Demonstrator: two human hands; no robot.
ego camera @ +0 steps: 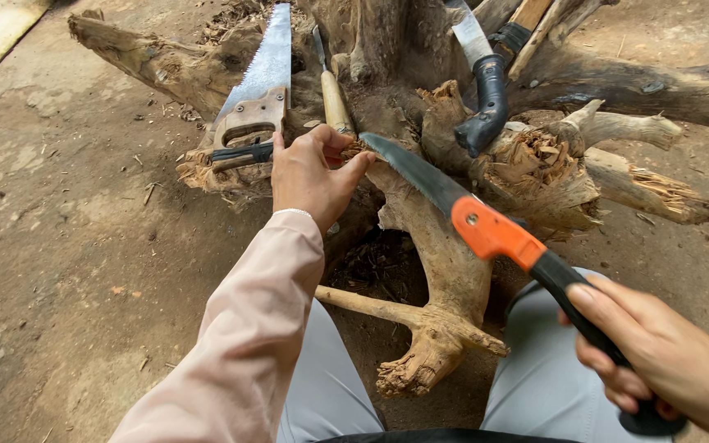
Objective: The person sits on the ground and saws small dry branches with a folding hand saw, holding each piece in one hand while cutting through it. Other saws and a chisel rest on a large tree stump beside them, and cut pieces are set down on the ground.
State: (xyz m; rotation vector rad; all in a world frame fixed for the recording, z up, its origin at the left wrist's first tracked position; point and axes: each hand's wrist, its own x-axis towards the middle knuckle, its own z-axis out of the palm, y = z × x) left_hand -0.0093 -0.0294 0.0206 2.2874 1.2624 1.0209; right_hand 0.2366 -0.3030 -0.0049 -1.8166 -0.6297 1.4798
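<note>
My right hand (658,353) grips the black handle of a folding pruning saw (494,234) with an orange hinge guard; its dark blade runs up and left, tip resting on a gnarled tree stump root (445,262). My left hand (313,176), in a pale pink sleeve, rests on the stump just left of the blade tip, fingers curled on a splintered bit of wood. My knees in grey trousers straddle the root.
A wood-handled hand saw (260,90) leans on the stump at the upper left. A chisel with a wooden handle (334,98) lies beside it. A black-handled knife (486,90) rests on the stump at top centre. Bare dirt ground (67,246) surrounds everything.
</note>
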